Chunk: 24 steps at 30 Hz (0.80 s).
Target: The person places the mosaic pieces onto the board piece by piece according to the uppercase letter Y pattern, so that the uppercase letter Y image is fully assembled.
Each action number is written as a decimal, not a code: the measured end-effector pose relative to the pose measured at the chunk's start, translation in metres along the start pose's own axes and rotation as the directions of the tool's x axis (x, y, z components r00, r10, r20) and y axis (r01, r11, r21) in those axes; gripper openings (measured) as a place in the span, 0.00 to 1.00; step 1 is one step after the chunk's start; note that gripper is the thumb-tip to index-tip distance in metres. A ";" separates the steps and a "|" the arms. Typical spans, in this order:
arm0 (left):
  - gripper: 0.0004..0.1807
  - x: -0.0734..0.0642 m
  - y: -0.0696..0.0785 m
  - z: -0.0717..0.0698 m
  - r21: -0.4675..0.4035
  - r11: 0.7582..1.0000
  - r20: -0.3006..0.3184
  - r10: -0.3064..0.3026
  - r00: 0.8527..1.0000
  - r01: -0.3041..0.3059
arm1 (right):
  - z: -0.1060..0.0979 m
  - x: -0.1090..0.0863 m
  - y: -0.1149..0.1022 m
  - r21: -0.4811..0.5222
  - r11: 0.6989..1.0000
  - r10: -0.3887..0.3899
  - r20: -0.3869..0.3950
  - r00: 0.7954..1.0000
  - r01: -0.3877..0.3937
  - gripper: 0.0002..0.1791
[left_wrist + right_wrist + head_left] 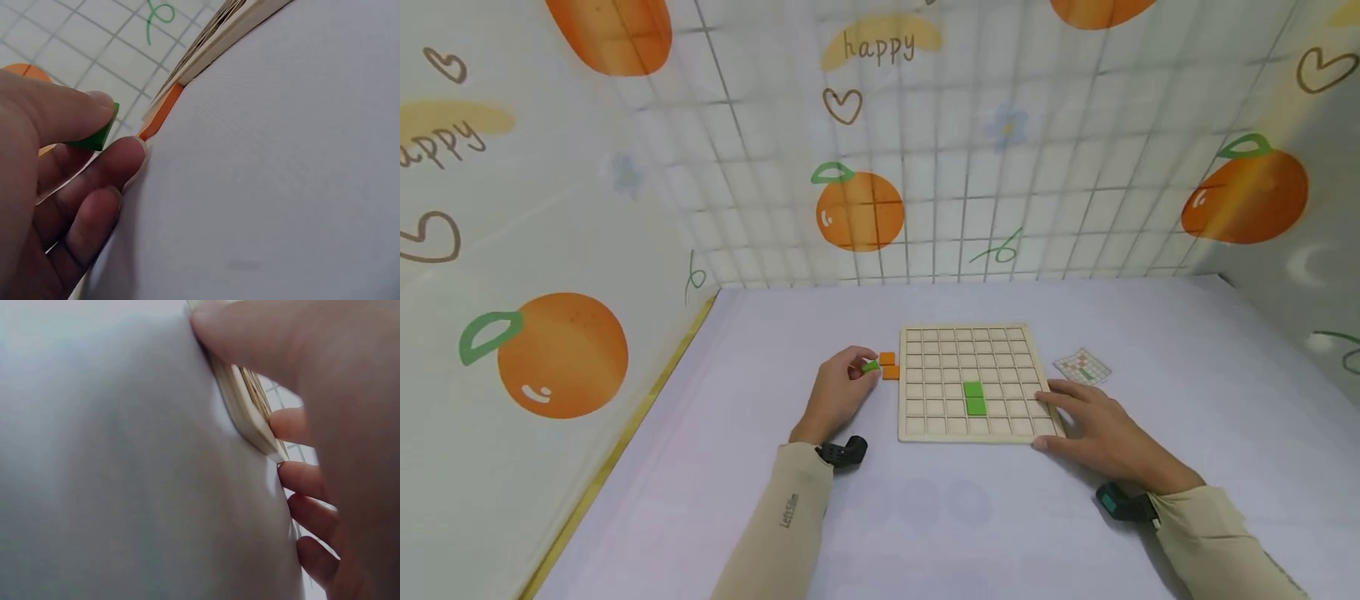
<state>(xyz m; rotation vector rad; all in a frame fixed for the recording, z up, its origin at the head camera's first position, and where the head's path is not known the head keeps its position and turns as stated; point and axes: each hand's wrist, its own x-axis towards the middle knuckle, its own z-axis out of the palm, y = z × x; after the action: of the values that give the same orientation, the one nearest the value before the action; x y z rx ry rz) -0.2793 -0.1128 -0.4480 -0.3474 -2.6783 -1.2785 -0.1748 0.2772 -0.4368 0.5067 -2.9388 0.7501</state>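
My left hand (837,390) pinches a small green square tile (870,366) between thumb and fingers, left of the board. Two orange square tiles (891,372) lie against the left edge of the wooden grid board (928,437); in the left wrist view an orange tile (164,112) shows near the fingertips. Two green tiles (973,398) sit in adjoining cells of the board, one in front of the other. My right hand (1097,429) rests at the board's front right corner, its thumb touching the near edge and its fingers extended over the right rim.
A small card (1082,367) with a coloured grid pattern lies to the right of the board. The white table (910,525) is bounded by a grid-covered back wall (955,183) and printed side panels, with a yellow strip (625,450) along the left.
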 end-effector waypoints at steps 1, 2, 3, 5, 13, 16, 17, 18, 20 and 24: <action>0.13 -0.002 -0.001 0.000 -0.023 1.000 -0.001 -0.007 1.000 0.007 | 0.001 -0.001 0.000 0.004 1.000 -0.001 0.002 1.000 0.001 0.43; 0.13 -0.004 -0.002 0.000 -0.037 0.999 -0.003 -0.011 1.000 0.010 | 0.002 -0.001 0.000 0.003 1.000 -0.001 0.006 1.000 0.001 0.43; 0.13 -0.005 -0.002 0.000 -0.051 0.999 -0.007 -0.008 1.000 0.007 | 0.003 -0.001 -0.001 -0.002 1.000 0.002 0.010 1.000 -0.002 0.43; 0.13 -0.005 -0.002 0.000 -0.067 0.998 -0.011 0.009 1.000 -0.010 | 0.003 -0.001 -0.001 -0.012 1.000 0.004 0.009 1.000 -0.003 0.42; 0.14 -0.001 -0.002 0.000 -0.186 0.983 -0.023 -0.008 1.000 0.004 | 0.003 0.001 -0.003 -0.013 1.000 0.020 0.019 1.000 -0.019 0.43; 0.15 0.000 -0.002 0.001 -0.261 0.965 -0.030 -0.039 0.999 0.030 | 0.003 0.002 -0.004 -0.033 0.999 0.024 0.021 1.000 -0.023 0.44; 0.16 0.001 -0.002 0.001 -0.278 0.960 -0.029 -0.050 0.998 0.040 | 0.003 0.002 -0.003 -0.035 0.999 0.024 0.018 1.000 -0.023 0.44; 0.16 0.001 -0.001 0.002 -0.289 0.956 -0.026 -0.062 0.998 0.052 | 0.002 0.001 -0.003 -0.038 0.999 0.025 0.017 1.000 -0.024 0.44; 0.17 0.001 0.000 0.002 -0.313 0.946 -0.014 -0.089 0.996 0.080 | 0.002 0.001 -0.003 -0.039 0.999 0.023 0.018 1.000 -0.022 0.43; 0.18 0.003 0.004 0.001 -0.379 0.916 0.028 -0.128 0.991 0.129 | -0.001 0.000 -0.004 -0.038 0.999 0.012 0.013 1.000 -0.011 0.43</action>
<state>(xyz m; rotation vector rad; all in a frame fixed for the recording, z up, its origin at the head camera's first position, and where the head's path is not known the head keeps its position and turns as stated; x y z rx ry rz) -0.2808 -0.1092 -0.4454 -0.2170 -2.4768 -1.8432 -0.1733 0.2741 -0.4342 0.4941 -2.9640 0.6940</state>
